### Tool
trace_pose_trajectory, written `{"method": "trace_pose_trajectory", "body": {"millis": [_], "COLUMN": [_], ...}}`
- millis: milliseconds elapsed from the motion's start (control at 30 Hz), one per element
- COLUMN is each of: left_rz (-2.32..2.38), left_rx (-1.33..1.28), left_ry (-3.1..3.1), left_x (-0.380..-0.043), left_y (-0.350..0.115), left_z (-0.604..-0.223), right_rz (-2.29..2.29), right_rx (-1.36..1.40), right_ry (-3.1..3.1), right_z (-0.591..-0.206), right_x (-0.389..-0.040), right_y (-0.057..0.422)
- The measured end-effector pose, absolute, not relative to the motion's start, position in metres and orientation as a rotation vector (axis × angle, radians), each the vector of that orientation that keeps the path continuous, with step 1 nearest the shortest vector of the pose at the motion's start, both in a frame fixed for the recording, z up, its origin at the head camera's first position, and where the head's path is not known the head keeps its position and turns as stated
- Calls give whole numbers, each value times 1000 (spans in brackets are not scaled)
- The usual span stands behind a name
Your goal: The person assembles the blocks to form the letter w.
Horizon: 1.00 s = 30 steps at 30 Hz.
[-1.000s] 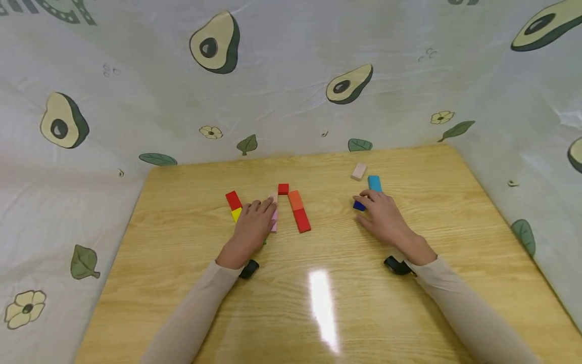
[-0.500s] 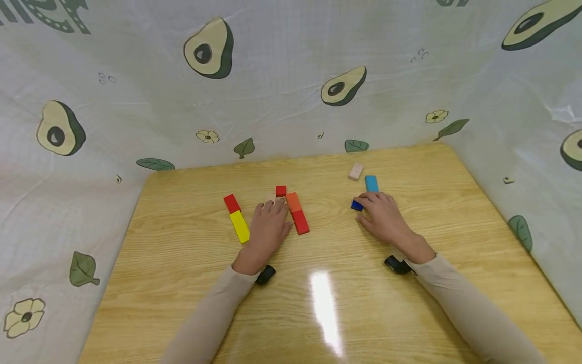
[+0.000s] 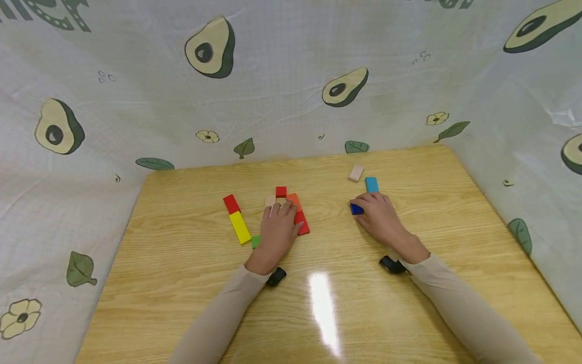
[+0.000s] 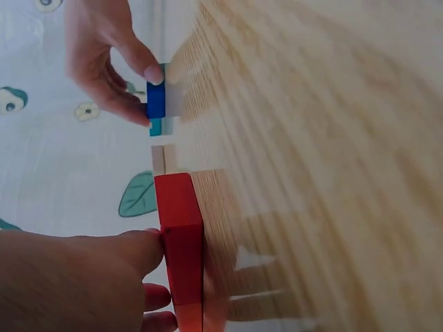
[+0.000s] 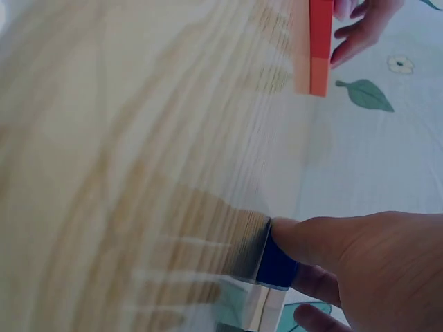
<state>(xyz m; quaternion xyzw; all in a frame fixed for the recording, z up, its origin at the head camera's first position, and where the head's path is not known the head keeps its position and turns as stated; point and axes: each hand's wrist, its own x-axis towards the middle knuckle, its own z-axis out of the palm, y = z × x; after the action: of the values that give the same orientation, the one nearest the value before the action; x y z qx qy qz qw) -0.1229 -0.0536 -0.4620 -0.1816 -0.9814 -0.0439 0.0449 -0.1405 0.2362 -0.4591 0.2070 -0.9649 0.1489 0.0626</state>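
Observation:
In the head view my left hand lies over a row of an orange block and a red block. Its thumb touches the upper face of the red block in the left wrist view, with fingertips at the orange block. My right hand pinches a dark blue block between thumb and fingers; the right wrist view shows this blue block low at the tabletop. Just beyond that hand lies a light blue block, partly covered in the head view.
A red block and a yellow block form a row at left. Near my left hand are a small red block, a pale block and a green block. Another pale block lies farther back on the wooden table.
My left hand has moved right, from the pink and pale blocks to the orange and red row, uncovering the yellow and green blocks. My right thumb and fingers have drawn together on the dark blue block.

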Motion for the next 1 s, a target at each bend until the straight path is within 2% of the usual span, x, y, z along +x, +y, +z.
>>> {"method": "trace_pose_trajectory", "body": {"millis": [1000], "left_rz": [-33], "left_rx": [-491], "left_ry": [-3126], "left_x": [-124], "left_y": [-47], "left_z": [-457], "right_rz": [478], "right_rx": [940], "right_ry": [-2859], "right_z": [-452], "right_x": [-105], "right_y": [153]}}
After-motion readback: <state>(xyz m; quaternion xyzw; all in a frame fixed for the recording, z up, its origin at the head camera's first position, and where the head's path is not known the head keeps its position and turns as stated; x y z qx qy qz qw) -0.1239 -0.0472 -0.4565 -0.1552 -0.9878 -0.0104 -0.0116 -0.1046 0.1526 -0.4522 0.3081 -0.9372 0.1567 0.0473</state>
